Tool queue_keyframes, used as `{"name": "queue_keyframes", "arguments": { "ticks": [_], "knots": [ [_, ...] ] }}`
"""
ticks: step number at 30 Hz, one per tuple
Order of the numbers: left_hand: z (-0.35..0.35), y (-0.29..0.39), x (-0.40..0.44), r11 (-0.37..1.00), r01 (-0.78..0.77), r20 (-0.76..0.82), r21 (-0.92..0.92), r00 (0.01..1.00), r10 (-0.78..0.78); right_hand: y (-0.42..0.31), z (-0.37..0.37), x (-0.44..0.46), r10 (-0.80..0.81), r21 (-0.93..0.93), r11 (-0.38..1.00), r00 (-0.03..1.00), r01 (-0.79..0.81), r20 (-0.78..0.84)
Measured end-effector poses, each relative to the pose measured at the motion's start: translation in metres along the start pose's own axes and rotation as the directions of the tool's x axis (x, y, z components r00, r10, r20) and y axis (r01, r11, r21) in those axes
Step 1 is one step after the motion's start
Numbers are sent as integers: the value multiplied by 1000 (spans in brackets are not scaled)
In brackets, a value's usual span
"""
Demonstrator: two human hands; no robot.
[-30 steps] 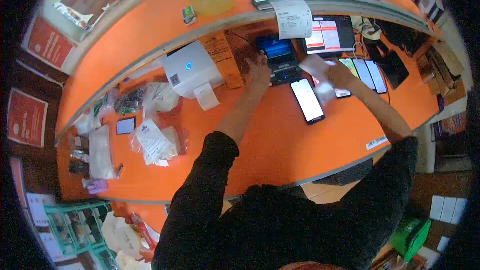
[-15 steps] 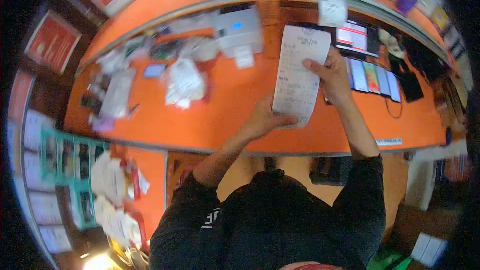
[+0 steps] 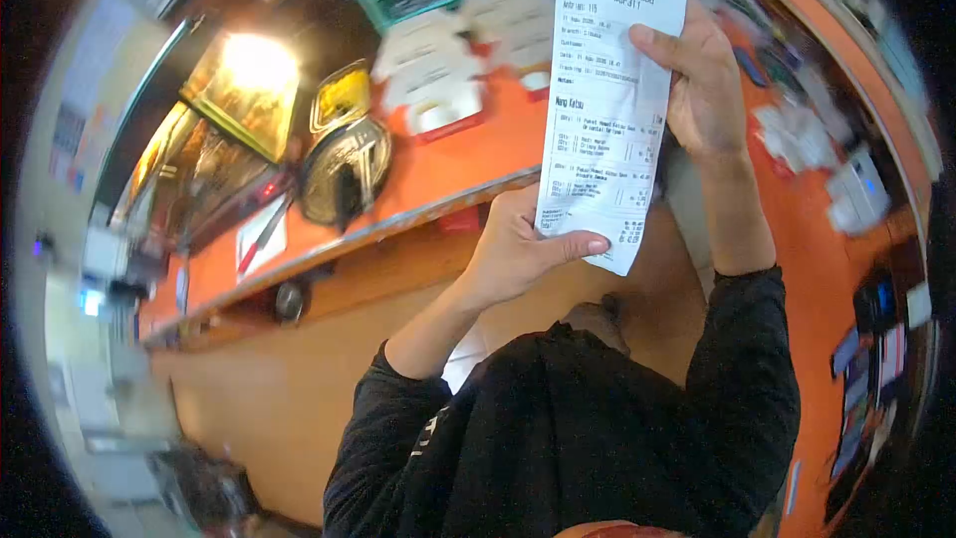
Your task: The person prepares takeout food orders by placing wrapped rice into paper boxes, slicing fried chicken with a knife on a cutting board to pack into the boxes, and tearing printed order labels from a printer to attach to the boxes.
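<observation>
A long white printed receipt [image 3: 605,110] is stretched upright in front of me, its top lines reading "Shopee Food". My left hand [image 3: 523,249] pinches its lower end, the thumb lying across the front of the paper. Higher up, my right hand [image 3: 697,75] grips the right edge with the thumb on the printed side. The fingers behind the paper are hidden in both hands. The receipt is slightly creased and hangs clear of the counters.
An orange counter [image 3: 428,174] at the left bears a round dark tray with tongs [image 3: 347,169], a lit glass display case [image 3: 234,105] and white paper packs [image 3: 428,65]. Along the right counter are plastic bags [image 3: 792,139], a white printer [image 3: 858,201] and several phones [image 3: 851,399].
My view and body have turned left, from the counter with the phones toward the one with the display case. Both hands still hold the receipt, now raised a little higher.
</observation>
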State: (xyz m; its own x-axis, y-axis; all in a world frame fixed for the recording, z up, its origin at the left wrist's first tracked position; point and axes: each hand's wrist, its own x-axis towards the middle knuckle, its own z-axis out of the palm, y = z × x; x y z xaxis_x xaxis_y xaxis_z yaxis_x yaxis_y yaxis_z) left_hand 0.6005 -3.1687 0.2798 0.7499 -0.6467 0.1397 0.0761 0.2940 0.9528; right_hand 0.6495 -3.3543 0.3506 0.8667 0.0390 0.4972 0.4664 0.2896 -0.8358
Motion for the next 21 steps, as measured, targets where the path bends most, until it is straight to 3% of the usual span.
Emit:
{"name": "queue_keyframes", "arguments": {
  "ticks": [3,5,6,8,12,13,18,21],
  "knots": [
    [3,0,-7,993,-82,-145,87,985,94,20,8,19,-28,86,996,989,16,147],
    [21,1,-1,980,-85,-273,179,953,132,17,4,27,-65,161,986,986,40,151],
    [84,28,-11,991,-107,-296,80,947,127,-55,6,16,13,86,996,983,-29,183],
    [94,63,-22,991,-123,-395,54,909,135,-82,40,36,20,310,943,951,-121,309],
    [110,95,-34,950,-213,-474,227,828,299,-110,62,60,-15,276,953,889,-126,458],
    [107,19,-9,951,-191,-483,241,827,288,-52,8,37,-19,320,938,898,-136,439],
    [103,-5,-8,919,-154,-487,362,809,328,-33,-5,27,-72,441,886,899,-141,432],
    [101,-11,-15,912,-9,-527,409,814,245,-22,-9,26,-93,425,899,906,-102,413]
  ]
}}
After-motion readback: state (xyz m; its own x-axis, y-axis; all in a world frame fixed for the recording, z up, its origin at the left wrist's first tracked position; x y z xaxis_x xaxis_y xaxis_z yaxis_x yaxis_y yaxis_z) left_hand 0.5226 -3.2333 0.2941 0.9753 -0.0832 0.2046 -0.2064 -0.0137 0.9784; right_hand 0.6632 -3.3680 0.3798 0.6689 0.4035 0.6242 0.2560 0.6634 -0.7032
